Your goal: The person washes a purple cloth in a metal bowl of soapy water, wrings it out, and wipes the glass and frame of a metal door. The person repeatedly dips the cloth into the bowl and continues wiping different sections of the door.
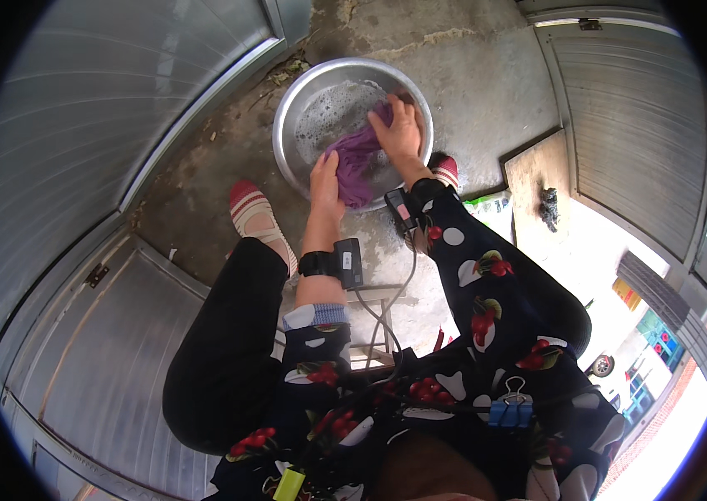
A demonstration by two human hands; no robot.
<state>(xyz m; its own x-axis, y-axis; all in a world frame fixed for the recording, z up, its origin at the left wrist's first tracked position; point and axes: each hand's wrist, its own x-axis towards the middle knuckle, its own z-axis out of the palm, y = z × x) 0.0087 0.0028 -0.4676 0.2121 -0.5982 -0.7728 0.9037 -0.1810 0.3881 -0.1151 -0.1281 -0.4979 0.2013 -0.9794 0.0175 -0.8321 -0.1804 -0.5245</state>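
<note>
A round metal basin (284, 103) with sudsy water stands on the floor in front of me. Over its near part a wet purple cloth (356, 160) is stretched between my two hands. My left hand (326, 185) grips the bunched cloth near the basin's near rim, thumb on top. The other end of the cloth lies under the fingers of my right hand (400, 131), at the basin's right side; its fingers are bent around the fabric. Each forearm wears a black strap with a small cabled device.
My shoes (256, 210) rest on either side of the basin. Metal panels (109, 81) rise at the left. A wooden board (532, 181) leans at the right near a plastic bag (490, 205). Part of a stool (384, 307) shows beneath me.
</note>
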